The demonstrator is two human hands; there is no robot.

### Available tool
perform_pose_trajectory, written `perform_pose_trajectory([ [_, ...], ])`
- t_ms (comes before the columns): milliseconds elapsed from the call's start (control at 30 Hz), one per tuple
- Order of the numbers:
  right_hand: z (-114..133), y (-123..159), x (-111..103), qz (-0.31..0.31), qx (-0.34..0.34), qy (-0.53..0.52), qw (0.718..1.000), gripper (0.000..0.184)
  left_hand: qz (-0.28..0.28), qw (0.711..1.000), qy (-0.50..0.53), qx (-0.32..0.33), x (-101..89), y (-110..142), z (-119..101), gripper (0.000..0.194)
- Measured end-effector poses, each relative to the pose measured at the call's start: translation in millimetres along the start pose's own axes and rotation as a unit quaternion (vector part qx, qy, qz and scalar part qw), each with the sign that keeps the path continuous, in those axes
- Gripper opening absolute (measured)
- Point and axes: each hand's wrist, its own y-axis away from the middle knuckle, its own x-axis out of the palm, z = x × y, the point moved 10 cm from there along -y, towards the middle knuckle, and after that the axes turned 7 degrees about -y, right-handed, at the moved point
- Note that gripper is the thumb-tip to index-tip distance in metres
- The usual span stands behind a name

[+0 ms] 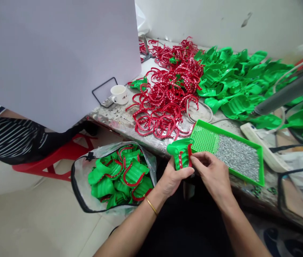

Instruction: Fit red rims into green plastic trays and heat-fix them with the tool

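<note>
My left hand point(174, 176) is closed round a green plastic jaw-shaped piece point(182, 146) held above my lap, its thumb along the lower edge. A curved red strip with white teeth point(189, 153) lies along the piece's rim. On the right side, my right hand point(212, 173) has its thumb and forefinger pinched at that red strip, the other fingers curled in. Any small part between those fingertips is hidden. Just beyond my right hand sits a green tray point(260, 160), its perforated left part bare and its right part covered with small silvery metal pieces point(238, 157).
Red toothed strips point(164, 89) lie heaped on the worn table, beside a large pile of green plastic pieces point(237, 82). A white mug point(119, 94) stands at the left. Below, an open clear bag point(80, 178) holds assembled pieces. A power strip point(265, 148) lies right of the tray; a person in stripes point(9, 135) sits left.
</note>
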Motion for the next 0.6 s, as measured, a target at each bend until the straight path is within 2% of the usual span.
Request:
perform_pose_trajectory([
  [467, -5, 0, 5, 0.011, 0.004, -0.017, 1.000, 0.024, -0.029, 0.999, 0.014, -0.016, -8.4, 4, 6, 0.047],
  [600, -12, -2, 10, 0.040, 0.018, -0.095, 0.994, 0.025, -0.004, 0.997, 0.066, -0.027, -3.8, 3, 4, 0.042],
])
